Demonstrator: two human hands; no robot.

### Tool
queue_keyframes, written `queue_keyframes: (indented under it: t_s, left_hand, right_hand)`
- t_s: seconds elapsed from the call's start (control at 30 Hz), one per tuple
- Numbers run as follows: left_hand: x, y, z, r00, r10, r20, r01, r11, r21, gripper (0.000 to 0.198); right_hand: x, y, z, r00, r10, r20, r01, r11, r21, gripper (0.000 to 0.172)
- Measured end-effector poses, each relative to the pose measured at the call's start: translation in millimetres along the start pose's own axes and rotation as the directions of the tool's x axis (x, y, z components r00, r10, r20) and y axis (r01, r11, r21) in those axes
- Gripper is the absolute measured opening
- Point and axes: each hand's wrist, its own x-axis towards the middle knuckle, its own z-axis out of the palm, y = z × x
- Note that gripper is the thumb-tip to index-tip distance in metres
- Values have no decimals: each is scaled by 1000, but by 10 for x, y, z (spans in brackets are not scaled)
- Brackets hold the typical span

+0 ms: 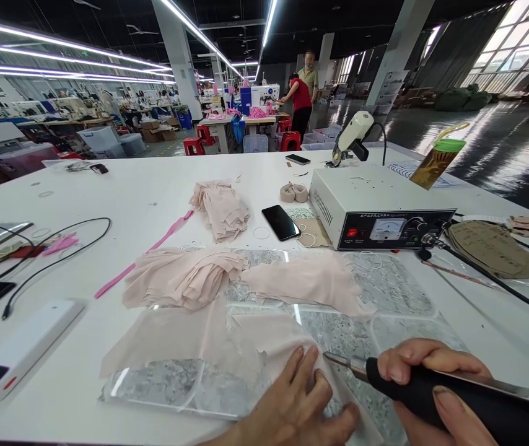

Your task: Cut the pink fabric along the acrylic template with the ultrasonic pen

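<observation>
My left hand presses a thin pale pink fabric piece against a grey marbled glass-like board, its fingers stretched out and apart. In my right hand is a black-handled ultrasonic cutter. Its narrow metal tip points left and meets the fabric's right edge, close to my left fingertips. Another sheer piece lies flat to the left. Behind it are a fanned stack of fabric pieces and a second fabric pile. A further pile rests on the white table.
A generator box with a dial stands at the back right, its black cable running along the right side. Nearby are a phone and a green-lidded bottle. A white power strip lies at left. Two people stand far off.
</observation>
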Motion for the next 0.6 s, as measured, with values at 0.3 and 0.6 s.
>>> queue_keyframes:
  t_s: [0.3, 0.6]
  left_hand:
    - [-13, -7, 5, 1000, 7, 10, -7, 1000, -7, 51]
    - [-52, 0, 41, 999, 20, 41, -19, 1000, -18, 50]
  right_hand:
    - [-34, 42, -23, 1000, 7, 7, -7, 1000, 10, 14]
    - [-69, 38, -117, 1000, 5, -14, -4, 999, 49, 9]
